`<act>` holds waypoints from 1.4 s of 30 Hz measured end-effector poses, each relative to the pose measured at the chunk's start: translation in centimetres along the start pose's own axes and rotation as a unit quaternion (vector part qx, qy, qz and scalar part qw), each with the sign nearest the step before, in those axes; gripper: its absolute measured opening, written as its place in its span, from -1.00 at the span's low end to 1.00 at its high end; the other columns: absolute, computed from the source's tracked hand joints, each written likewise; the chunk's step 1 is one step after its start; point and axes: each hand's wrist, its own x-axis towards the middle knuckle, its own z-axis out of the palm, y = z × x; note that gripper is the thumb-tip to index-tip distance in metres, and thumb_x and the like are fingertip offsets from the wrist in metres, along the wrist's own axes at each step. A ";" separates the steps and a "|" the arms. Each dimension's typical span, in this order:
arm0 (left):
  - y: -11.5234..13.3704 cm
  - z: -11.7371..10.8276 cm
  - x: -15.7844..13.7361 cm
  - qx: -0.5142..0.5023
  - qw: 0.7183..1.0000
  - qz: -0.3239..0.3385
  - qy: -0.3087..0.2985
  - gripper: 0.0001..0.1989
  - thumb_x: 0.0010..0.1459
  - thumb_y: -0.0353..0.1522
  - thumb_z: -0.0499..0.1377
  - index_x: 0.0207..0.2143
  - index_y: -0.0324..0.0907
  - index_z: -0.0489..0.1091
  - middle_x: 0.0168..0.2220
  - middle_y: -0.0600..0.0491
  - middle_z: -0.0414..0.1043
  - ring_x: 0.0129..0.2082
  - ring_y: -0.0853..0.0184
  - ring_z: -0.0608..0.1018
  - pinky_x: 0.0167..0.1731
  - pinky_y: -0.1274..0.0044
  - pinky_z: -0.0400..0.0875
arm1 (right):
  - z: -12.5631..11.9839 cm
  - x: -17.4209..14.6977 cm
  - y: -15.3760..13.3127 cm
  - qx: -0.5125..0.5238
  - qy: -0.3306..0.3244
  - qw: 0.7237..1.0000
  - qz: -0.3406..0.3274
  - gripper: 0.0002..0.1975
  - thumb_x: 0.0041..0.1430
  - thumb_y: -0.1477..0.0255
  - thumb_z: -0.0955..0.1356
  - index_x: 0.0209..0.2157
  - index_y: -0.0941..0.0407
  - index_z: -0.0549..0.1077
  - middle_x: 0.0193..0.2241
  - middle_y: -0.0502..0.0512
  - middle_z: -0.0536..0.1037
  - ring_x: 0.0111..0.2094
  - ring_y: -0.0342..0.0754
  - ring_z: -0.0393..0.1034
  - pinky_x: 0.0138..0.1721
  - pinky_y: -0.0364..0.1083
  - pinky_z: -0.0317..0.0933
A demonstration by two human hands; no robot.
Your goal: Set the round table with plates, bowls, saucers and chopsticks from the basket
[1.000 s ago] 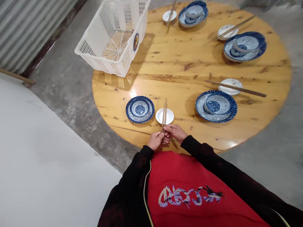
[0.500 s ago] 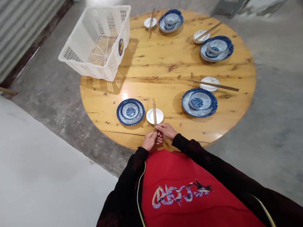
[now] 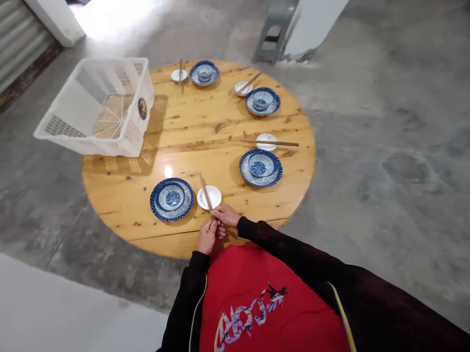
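Observation:
Both my hands are close together at the table's near edge, closed on a pair of chopsticks. My left hand pinches them near their lower end, and my right hand grips just above it. The far part of the chopsticks lies across a small white dish. Left of that dish sits a blue-rimmed plate with a blue-and-white bowl on it. Fingers hide the near ends of the chopsticks.
On the round wooden table stand several more settings of plate, bowl, white dish and chopsticks, such as the right-hand plate. A white plastic crate stands at the left. Beyond the table are a grey stool and a pillar.
The camera view has shifted, so the table and crate appear further left and lower. My hands keep hold of the chopsticks, which now slant more in the picture.

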 end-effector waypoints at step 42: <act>0.0 -1.3 0.0 -0.069 0.990 0.000 0.124 -0.56 0.10 -0.02 0.28 -0.38 -0.24 0.34 -0.45 0.03 0.46 -0.52 0.45 0.49 -0.44 0.59 0.38 | -0.8 0.7 0.6 0.120 0.098 0.987 0.037 -0.78 0.27 0.50 0.30 -0.49 0.14 0.41 -0.56 0.13 0.50 -0.63 -0.19 0.31 -0.65 -0.23 0.21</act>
